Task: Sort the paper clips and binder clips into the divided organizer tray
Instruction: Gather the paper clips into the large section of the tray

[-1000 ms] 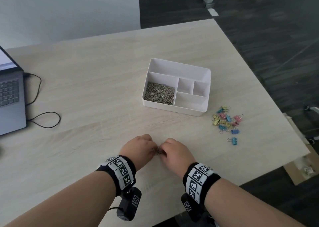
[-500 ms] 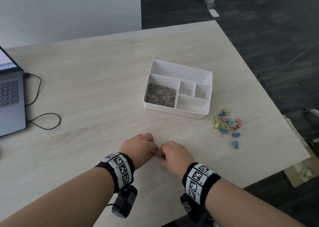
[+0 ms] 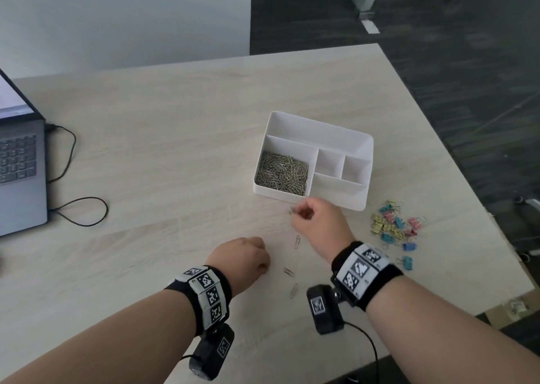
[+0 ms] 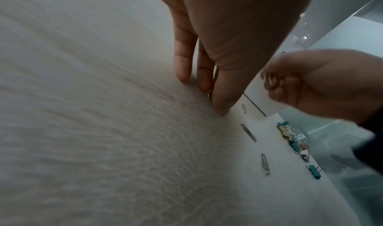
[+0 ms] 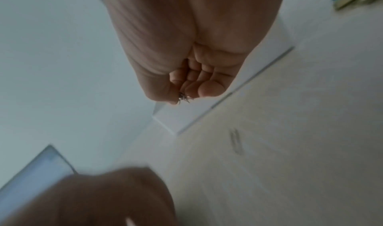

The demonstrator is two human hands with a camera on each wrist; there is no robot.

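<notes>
— What lies on the pale wood-grain surface (image 3: 163,138)?

— A white divided organizer tray (image 3: 321,126) toward the far right, a heap of coloured binder clips (image 3: 393,225) just beside its near right corner, and three loose paper clips (image 3: 297,241) nearer the front edge.

— And on the left?

— An open laptop (image 3: 20,176) at the edge, with a black cable (image 3: 73,208) looping beside it; where the cable ends is hard to tell.

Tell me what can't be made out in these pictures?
- How many paper clips the right hand pinches: small in the head view, blurred in the right wrist view.
- What the left hand's fingers touch: hidden beneath it.
- The laptop: cut off by the head view's left edge.
</notes>
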